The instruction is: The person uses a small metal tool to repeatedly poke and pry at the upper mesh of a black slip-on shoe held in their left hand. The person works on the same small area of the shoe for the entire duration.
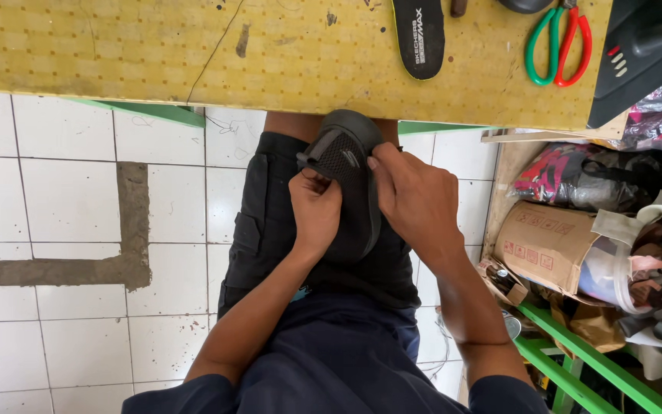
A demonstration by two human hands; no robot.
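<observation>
A black shoe (350, 180) lies on the person's lap, over black shorts (270, 230), just below the near edge of the yellow patterned surface (193, 54). The shoe's rounded end points toward the surface; its mesh upper faces the camera. The left hand (316, 207) is closed at the shoe's left side, fingers curled and pinching the edge of the upper near the opening. The right hand (415, 199) is cupped against the shoe's right side, fingers folded over the rim and the thumb pressed near the upper; both hands have hold of the shoe. Both forearms extend from dark blue sleeves at the bottom of the view. On the surface, well apart from the hands, lies a black insole (419, 34) with a yellow-green rim. To its right, scissors (559, 42) with one green and one red handle loop rest flat. A black machine part (637, 54) overhangs the surface's right corner. The surface is scuffed, with a long crack running across it. The floor (63, 199) is white tile with a grey cement strip set into it. At right, a green metal rack (576, 353) holds a cardboard box (542, 241) lying on its side, plastic bags and assorted footwear pieces, near the right forearm but not touching it.
</observation>
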